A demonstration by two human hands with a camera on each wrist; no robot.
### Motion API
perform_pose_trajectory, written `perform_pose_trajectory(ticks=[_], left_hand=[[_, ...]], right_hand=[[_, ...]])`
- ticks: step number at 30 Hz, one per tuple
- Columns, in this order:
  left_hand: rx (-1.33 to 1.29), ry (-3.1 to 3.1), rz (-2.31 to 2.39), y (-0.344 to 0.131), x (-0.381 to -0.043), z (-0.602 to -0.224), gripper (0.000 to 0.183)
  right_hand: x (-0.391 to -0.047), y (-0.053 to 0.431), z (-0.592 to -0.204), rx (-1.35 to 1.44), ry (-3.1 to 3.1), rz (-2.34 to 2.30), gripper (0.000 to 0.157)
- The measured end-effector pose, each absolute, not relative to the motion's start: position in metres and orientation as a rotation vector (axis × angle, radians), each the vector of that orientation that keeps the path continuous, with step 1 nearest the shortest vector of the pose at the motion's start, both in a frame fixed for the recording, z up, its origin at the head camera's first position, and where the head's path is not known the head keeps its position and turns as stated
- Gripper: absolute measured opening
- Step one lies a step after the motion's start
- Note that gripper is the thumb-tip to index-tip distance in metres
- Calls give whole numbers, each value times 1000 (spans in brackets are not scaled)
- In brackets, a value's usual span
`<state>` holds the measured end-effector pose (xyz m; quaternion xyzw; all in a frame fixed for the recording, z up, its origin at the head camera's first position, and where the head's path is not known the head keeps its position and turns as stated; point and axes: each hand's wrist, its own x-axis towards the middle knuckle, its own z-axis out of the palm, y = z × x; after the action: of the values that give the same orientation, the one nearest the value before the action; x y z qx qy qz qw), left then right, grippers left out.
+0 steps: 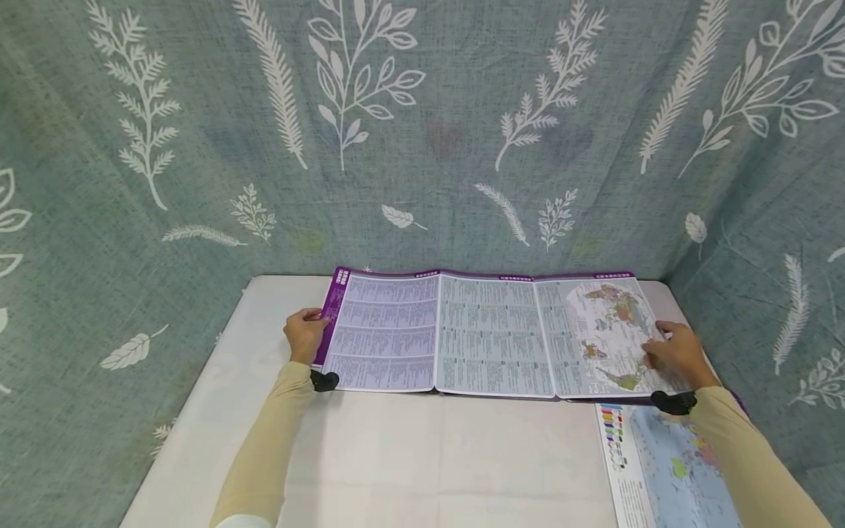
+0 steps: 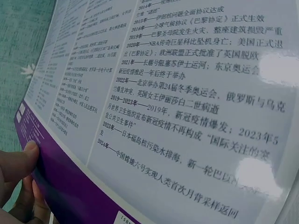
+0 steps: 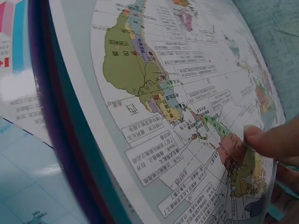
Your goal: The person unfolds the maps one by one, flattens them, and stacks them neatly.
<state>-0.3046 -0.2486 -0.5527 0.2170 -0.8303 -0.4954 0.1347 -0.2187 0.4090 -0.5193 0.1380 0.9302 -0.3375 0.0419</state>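
A long folding map (image 1: 488,334) stretches across the far part of the table, with three panels facing up. Two panels carry columns of printed text; the right one also shows a small world map (image 1: 617,312). My left hand (image 1: 306,336) pinches the purple strip (image 2: 79,179) at its left end, thumb on top and fingers underneath. At the other end my right hand (image 1: 680,356) pinches the edge, its thumb (image 3: 266,140) over the printed world map. Dark layered edges (image 3: 60,116) show beneath the right panel in the right wrist view.
Below the right panel lies another printed map sheet (image 1: 680,462) with blue sea, partly covered by my right forearm. The white table (image 1: 436,455) meets a grey-green leaf-patterned cloth (image 1: 449,132) at the back and on both sides.
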Motion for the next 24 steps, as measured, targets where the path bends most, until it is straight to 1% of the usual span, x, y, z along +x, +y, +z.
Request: perform_pose_trajectory(ticks=[3,6,12,17,21,24], left_hand=[[637,-2410,-1431,-250,-304,-555,29],[629,-2448,-1439,-250,-305,-554,33],[543,-2636,-1376,-247,-305,-549,43],[507,-2736,-1271,-245,-305,-548,43],[497,-2754,-1243,-244,-303,-545,40],[493,-2737,-1254,-242,-301,-541,41]], right_hand=[[-220,408,-527,452,2791,-1042,65],[-221,408,-534,503,2758,-1080,60],[-219,412,-542,613,2756,-1104,58],[-212,406,-542,655,2827,-1118,55],[-209,401,-537,694,2833,-1127,57],[-212,405,-541,691,2846,-1147,57]])
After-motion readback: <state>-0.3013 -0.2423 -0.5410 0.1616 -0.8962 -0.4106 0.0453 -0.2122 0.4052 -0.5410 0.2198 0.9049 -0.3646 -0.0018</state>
